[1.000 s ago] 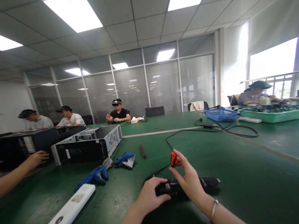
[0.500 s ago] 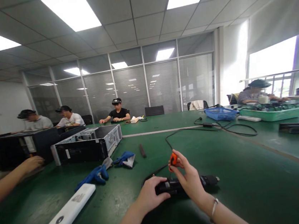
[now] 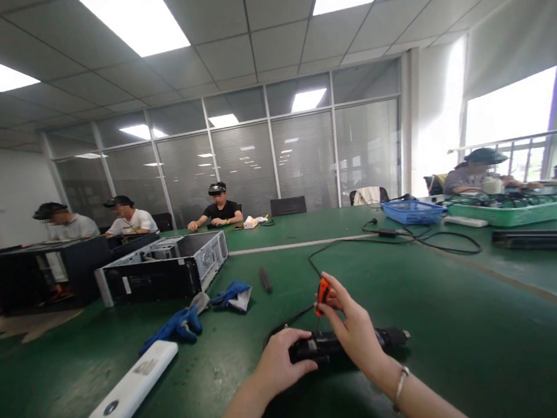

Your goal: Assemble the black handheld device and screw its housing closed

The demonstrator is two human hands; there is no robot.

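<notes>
A long, black corded tool, its exact kind unclear, lies sideways on the green table with a small metal end at its right. My left hand is wrapped round its left part, thumb in front and fingers behind. Above it, my right hand pinches the orange-and-black handle of a screwdriver. The thin shaft points down to the top of the black tool; whether its tip sits in a screw is too small to tell. My right wrist hides part of the black tool.
Blue work gloves, a white power strip and a dark bar lie to the left. Behind them stands an opened computer case. A black cable, a blue basket and a green basket are at right. Several people sit around.
The screwdriver handle has turned in my right fingers, showing more orange. My left hand stays in place. Another person's arm at the left has gone from view.
</notes>
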